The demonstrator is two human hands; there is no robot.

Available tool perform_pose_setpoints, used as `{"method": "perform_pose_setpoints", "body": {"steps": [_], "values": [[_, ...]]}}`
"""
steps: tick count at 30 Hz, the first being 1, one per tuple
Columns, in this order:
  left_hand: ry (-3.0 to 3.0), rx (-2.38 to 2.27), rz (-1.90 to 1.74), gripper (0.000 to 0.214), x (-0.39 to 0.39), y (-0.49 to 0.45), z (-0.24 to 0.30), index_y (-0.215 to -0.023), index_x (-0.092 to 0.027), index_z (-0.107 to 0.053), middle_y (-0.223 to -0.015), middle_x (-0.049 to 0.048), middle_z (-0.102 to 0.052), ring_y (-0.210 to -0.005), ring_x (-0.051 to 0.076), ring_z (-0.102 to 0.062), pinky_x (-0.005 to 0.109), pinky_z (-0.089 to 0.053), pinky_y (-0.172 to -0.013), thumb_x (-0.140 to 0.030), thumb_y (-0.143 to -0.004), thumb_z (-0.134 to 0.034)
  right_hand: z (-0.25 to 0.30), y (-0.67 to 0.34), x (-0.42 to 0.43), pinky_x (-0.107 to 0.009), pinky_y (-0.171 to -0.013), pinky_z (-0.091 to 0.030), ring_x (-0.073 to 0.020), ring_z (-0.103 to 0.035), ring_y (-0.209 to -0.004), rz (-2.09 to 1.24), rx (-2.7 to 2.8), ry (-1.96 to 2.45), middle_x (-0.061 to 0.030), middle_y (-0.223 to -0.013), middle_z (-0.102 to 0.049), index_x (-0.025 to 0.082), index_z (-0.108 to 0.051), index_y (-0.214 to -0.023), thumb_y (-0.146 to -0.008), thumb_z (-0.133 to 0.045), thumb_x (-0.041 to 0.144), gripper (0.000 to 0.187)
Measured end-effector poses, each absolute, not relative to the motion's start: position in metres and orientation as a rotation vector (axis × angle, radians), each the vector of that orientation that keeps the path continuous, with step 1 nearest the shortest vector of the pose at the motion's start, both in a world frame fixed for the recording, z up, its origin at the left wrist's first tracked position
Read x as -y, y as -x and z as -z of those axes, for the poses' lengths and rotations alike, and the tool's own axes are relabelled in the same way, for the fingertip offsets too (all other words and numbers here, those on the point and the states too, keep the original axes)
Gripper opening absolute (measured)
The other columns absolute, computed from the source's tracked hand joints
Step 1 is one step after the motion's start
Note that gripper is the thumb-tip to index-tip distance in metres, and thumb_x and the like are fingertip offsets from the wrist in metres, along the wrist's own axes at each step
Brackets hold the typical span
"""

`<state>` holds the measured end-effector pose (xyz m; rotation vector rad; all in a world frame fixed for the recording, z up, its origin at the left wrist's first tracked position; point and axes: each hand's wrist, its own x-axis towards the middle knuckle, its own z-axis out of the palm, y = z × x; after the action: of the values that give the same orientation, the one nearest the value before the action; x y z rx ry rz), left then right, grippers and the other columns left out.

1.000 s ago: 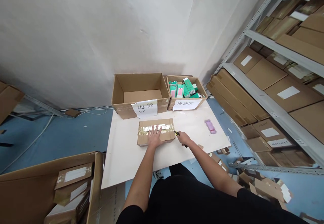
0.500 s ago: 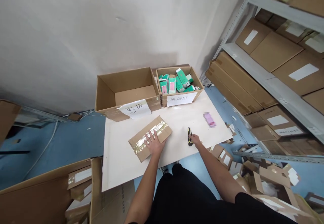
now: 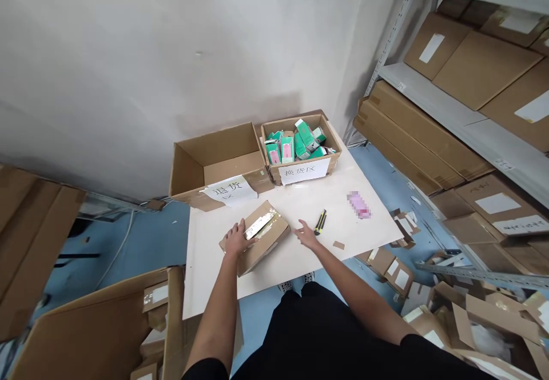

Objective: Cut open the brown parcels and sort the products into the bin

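Observation:
My left hand (image 3: 237, 241) grips a taped cardboard box (image 3: 268, 240) at its left part, fingers and thumb spread over the top. The box sits slightly tilted on the white table (image 3: 206, 277), with a pale label and shiny tape along its upper face. Just off the right end of the box, my right hand (image 3: 305, 234) is open and empty, fingers apart. A yellow-and-black box cutter (image 3: 320, 222) lies on the table right beside that hand. Nearer the front edge is a small brown cardboard scrap (image 3: 338, 245).
Behind stand an open carton (image 3: 234, 159) and a smaller carton (image 3: 300, 174) holding several green boxes, both with paper signs. A blurred pinkish item (image 3: 358, 205) lies at right. Shelves (image 3: 446, 97) of cartons rise right. A large carton (image 3: 98, 334) is lower left.
My right hand has let go of the box cutter and moved left toward the box. My left hand has shifted to the box's left part, and the brown scrap now shows on the table.

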<state>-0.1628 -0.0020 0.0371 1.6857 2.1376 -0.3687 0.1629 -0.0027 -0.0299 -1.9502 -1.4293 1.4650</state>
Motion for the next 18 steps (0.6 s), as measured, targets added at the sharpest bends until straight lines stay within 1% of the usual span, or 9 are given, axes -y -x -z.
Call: {"method": "perform_pose_setpoints", "body": {"steps": [3,5,6,8,10,12,15,17,18], "values": [[-1.652,-2.228,0.355,0.107,0.020,0.132,-0.036,-0.170,-0.027,-0.015,-0.168,0.0194,-0.037,-0.146,0.040,-0.044,0.052,-0.037,-0.116,-0.076,-0.084,-0.058,0.023,-0.118,0.006,-0.033,-0.097,-0.056,-0.0241,-0.072,-0.117,-1.530,1.531,1.833,-0.0089,-0.131,-0.073,0.024,-0.022,-0.166,-0.096,-0.066,0.043,0.086],[-1.590,-2.326,0.324,0.102,0.036,0.104,-0.035,-0.170,-0.025,-0.013,-0.168,0.0217,-0.036,-0.143,0.041,-0.047,0.053,-0.039,-0.113,-0.076,-0.089,-0.049,0.016,-0.107,0.000,-0.032,-0.099,-0.054,-0.0250,-0.069,-0.123,-1.455,1.561,1.889,-0.0121,-0.140,-0.068,0.021,-0.009,-0.169,-0.097,-0.065,0.041,0.093],[-1.544,-2.371,0.311,0.099,0.043,0.090,-0.035,-0.170,-0.024,-0.012,-0.168,0.0227,-0.035,-0.142,0.041,-0.047,0.053,-0.040,-0.112,-0.075,-0.092,-0.044,0.013,-0.106,-0.006,-0.032,-0.099,-0.054,-0.0253,-0.069,-0.124,-1.411,1.574,1.931,-0.0130,-0.142,-0.067,0.020,-0.006,-0.169,-0.098,-0.063,0.040,0.093],[-1.472,-2.435,0.281,0.095,0.054,0.065,-0.034,-0.170,-0.019,-0.013,-0.167,0.0252,-0.036,-0.141,0.041,-0.048,0.053,-0.040,-0.111,-0.074,-0.096,-0.034,0.008,-0.112,-0.019,-0.031,-0.096,-0.054,-0.0261,-0.070,-0.122,-1.337,1.611,2.001,-0.0138,-0.140,-0.068,0.019,-0.008,-0.170,-0.100,-0.060,0.038,0.089],[-1.463,-2.479,0.245,0.094,0.058,0.048,-0.033,-0.169,-0.012,-0.017,-0.160,0.0283,-0.044,-0.137,0.041,-0.053,0.052,-0.042,-0.110,-0.073,-0.098,-0.028,0.006,-0.120,-0.032,-0.031,-0.093,-0.054,-0.0269,-0.071,-0.120,-1.291,1.637,2.029,-0.0140,-0.133,-0.071,0.018,-0.014,-0.169,-0.099,-0.061,0.038,0.087],[-1.491,-2.474,0.243,0.095,0.056,0.041,-0.034,-0.167,-0.004,-0.022,-0.151,0.0314,-0.052,-0.129,0.040,-0.059,0.050,-0.044,-0.107,-0.071,-0.099,-0.027,0.007,-0.125,-0.042,-0.030,-0.091,-0.054,-0.0270,-0.071,-0.119,-1.279,1.630,2.040,-0.0132,-0.128,-0.074,0.018,-0.022,-0.167,-0.096,-0.065,0.037,0.086],[-1.537,-2.380,0.266,0.094,0.046,0.047,-0.036,-0.162,0.005,-0.027,-0.138,0.0339,-0.061,-0.117,0.039,-0.067,0.045,-0.049,-0.098,-0.067,-0.101,-0.029,0.014,-0.128,-0.051,-0.030,-0.092,-0.053,-0.0254,-0.071,-0.116,-1.309,1.632,2.022,-0.0101,-0.124,-0.075,0.020,-0.031,-0.164,-0.092,-0.068,0.037,0.082],[-1.553,-2.310,0.236,0.088,0.040,0.060,-0.040,-0.158,0.005,-0.035,-0.130,0.0319,-0.067,-0.112,0.038,-0.070,0.043,-0.051,-0.092,-0.063,-0.102,-0.030,0.019,-0.129,-0.055,-0.030,-0.092,-0.053,-0.0247,-0.072,-0.114,-1.315,1.659,1.993,-0.0082,-0.124,-0.076,0.023,-0.034,-0.163,-0.092,-0.069,0.038,0.081],[-1.560,-2.269,0.195,0.082,0.038,0.068,-0.043,-0.153,0.002,-0.044,-0.124,0.0290,-0.071,-0.110,0.037,-0.071,0.041,-0.051,-0.090,-0.062,-0.103,-0.029,0.022,-0.131,-0.057,-0.030,-0.091,-0.053,-0.0246,-0.072,-0.113,-1.315,1.673,1.983,-0.0077,-0.124,-0.076,0.023,-0.034,-0.162,-0.092,-0.069,0.038,0.080]]}}
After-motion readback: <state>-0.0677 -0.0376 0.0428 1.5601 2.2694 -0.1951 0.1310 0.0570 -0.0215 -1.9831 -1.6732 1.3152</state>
